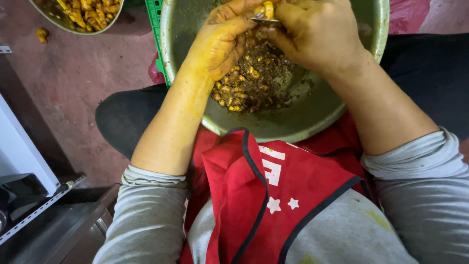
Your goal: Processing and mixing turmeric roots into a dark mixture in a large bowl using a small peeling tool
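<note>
1. The wide, round, grey-green metal basin (pixel 312 112) rests on my lap, tilted against my knees, so that whatever I scrape off drops straight into it.
2. My red apron with dark piping and white shapes (pixel 273 195) is bunched up under the basin's near rim, shielding my grey sleeves and clothes from the yellow stain.
3. A second metal bowl of yellow-orange peeled roots (pixel 85 12) sits on the reddish floor (pixel 68 73) at the upper left, well apart from the basin; a green plastic crate (pixel 155 19) edges in beside it.
4. My left hand (pixel 220 44), stained deep yellow, hangs over the basin's middle with fingers curled; it pinches the small yellow root piece (pixel 267 9) from its side to steady it.
5. My right hand (pixel 317 34) is clenched round a small metal blade (pixel 266 20), its edge touching the root piece just below my fingertips.
6. The heap of brown and yellow peelings (pixel 254 80) lies in the basin directly beneath both hands.
7. One stray yellow scrap (pixel 42 34) lies on the floor.
</note>
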